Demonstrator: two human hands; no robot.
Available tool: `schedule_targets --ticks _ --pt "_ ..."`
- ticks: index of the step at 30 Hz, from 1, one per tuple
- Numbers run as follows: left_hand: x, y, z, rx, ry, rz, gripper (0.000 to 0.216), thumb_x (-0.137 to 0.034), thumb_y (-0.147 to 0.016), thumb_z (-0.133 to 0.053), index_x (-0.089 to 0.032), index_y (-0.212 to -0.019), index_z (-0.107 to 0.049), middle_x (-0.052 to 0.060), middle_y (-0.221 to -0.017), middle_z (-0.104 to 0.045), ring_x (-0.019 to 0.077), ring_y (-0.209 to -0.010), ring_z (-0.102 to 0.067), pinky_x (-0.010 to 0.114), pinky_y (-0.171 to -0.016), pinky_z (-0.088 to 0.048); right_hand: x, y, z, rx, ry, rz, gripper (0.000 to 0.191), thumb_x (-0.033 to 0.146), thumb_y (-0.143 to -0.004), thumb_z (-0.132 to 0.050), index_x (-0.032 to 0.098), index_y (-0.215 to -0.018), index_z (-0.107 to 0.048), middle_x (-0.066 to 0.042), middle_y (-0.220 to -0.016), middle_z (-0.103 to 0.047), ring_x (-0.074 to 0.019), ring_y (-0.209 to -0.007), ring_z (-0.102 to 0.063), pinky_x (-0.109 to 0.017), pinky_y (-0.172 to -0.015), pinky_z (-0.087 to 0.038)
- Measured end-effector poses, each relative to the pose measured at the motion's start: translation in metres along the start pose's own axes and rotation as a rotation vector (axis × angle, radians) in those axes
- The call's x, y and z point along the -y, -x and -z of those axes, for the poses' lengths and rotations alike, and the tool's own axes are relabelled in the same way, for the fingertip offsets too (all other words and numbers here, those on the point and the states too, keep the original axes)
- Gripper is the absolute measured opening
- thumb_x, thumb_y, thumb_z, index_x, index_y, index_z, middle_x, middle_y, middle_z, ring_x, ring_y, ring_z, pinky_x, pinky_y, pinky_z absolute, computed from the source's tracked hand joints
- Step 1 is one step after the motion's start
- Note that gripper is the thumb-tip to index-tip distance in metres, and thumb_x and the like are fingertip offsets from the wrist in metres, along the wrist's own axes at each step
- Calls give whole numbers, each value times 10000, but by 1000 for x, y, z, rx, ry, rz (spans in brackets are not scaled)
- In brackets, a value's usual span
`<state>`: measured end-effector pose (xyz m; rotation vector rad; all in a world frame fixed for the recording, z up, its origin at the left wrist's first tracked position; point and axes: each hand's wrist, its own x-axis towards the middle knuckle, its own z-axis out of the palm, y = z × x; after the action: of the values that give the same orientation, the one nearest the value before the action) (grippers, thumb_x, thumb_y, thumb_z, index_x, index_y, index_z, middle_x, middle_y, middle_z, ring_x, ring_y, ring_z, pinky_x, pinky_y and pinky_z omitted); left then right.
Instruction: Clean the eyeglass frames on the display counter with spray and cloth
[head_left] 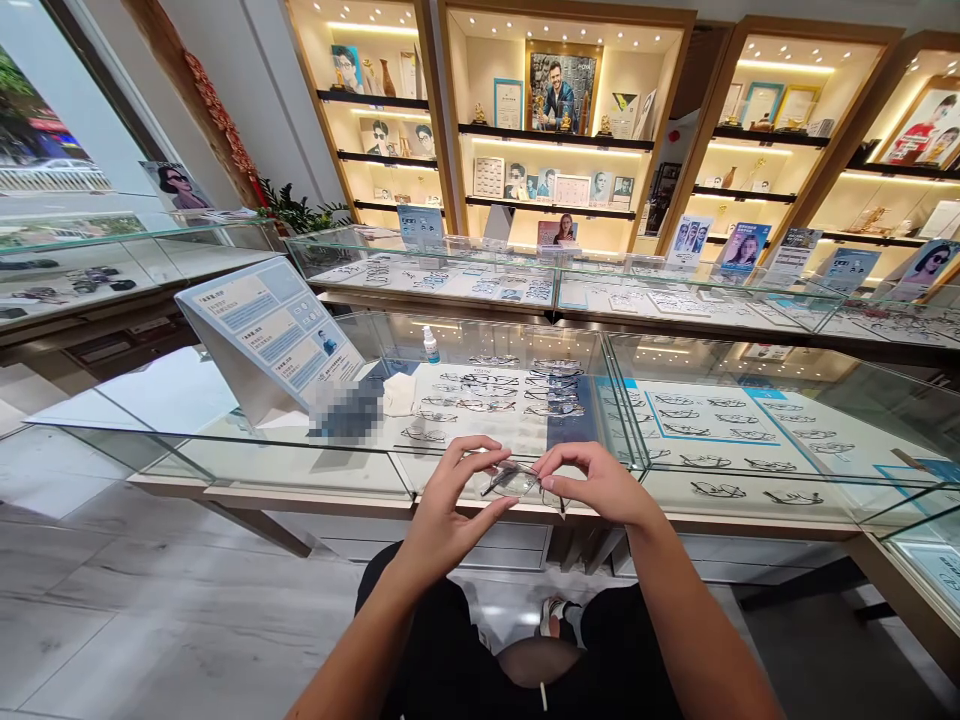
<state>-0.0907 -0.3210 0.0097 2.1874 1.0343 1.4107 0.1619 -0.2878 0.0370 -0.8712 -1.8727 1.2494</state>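
A pair of eyeglasses (517,480) with clear lenses is held up between my two hands, just over the front edge of the glass counter. My left hand (457,500) grips the glasses at one side, fingertips above and thumb below. At the other side, my right hand (589,480) pinches the frame between thumb and fingers. Part of the frame is covered by my fingers. Beyond my hands, rows of eyeglasses (487,404) lie on the counter, with a white cloth (400,394) and a small spray bottle (430,345) near them.
A tilted information board (274,330) stands on the left of the counter (360,455), next to a blurred patch. More glasses lie under glass at the right (705,462). Further display cases (480,270) and lit shelves (559,135) line the back.
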Motion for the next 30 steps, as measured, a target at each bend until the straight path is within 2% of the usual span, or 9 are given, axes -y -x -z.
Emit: schedule_targets --ticks 2,4,6,7,10,15,21,25,30 --pt "0 2 -6 -68 -41 18 558 -285 -915 -772 -313 -1434 -568 131 -1390 -544 286 -1309 -580 447 -1036 -576 -6 -3 -2 -56 -29 8 214 435 -887 -768 224 -860 -786 -67 -1018 -804 -259 -1031 -737 -426 -979 -544" --pt "-2 5 -15 -266 -132 33 585 -305 -888 -800 -281 -1419 -558 134 -1380 -549 290 -1306 -570 471 -1058 -547 -13 -6 -5 -142 -66 15 234 447 -866 -787 214 -838 -781 -72 -998 -804 -259 -1029 -737 -424 -984 -543" --pt "-6 10 -27 -451 -186 36 417 -304 -899 -783 -252 -1286 -635 101 -1212 -619 256 -1153 -622 432 -975 -559 -17 -8 -11 -238 -85 13 239 446 -854 -796 210 -829 -775 -80 -994 -804 -262 -1021 -738 -427 -981 -547" --pt "-8 12 -33 -473 -173 50 279 -297 -925 -750 -244 -1190 -680 74 -1081 -643 227 -1029 -641 394 -901 -564 -18 -9 -15 -283 -81 12 232 441 -855 -792 211 -830 -772 -82 -997 -804 -264 -1015 -738 -429 -973 -550" --pt "-13 12 -48 -322 -6 192 141 -330 -986 -667 -231 -993 -766 18 -782 -625 166 -735 -593 308 -703 -520 -17 -10 -31 -422 -1 62 177 392 -894 -744 225 -840 -766 -83 -1005 -800 -266 -1016 -731 -430 -967 -550" --pt "-7 -5 -62 -259 380 525 308 -479 -921 -727 -192 -998 -809 62 -894 -752 192 -833 -663 306 -761 -543 -17 -12 -59 -613 269 230 131 288 -953 -658 254 -960 -784 -103 -1116 -783 -273 -1082 -714 -456 -1000 -537" --pt "9 -16 -58 -310 475 633 362 -536 -827 -799 -178 -879 -794 15 -707 -677 151 -675 -586 264 -655 -485 -19 -9 -69 -539 423 316 275 238 -988 -600 293 -1209 -754 -95 -1292 -752 -289 -1212 -678 -497 -1095 -487" --pt "27 -36 -30 -256 370 572 392 -560 -803 -808 -171 -854 -791 4 -670 -629 137 -639 -521 259 -616 -422 -21 -12 -44 -521 460 302 253 301 -987 -625 281 -1213 -737 -97 -1317 -739 -292 -1233 -664 -484 -1095 -481" --pt "63 -103 28 15 -86 457 347 -527 -878 -694 -188 -858 -768 -19 -595 -542 149 -595 -474 271 -595 -332 -80 -28 42 -584 719 71 279 366 -998 -549 217 -1117 -753 -128 -1280 -738 -317 -1238 -635 -499 -1103 -462"
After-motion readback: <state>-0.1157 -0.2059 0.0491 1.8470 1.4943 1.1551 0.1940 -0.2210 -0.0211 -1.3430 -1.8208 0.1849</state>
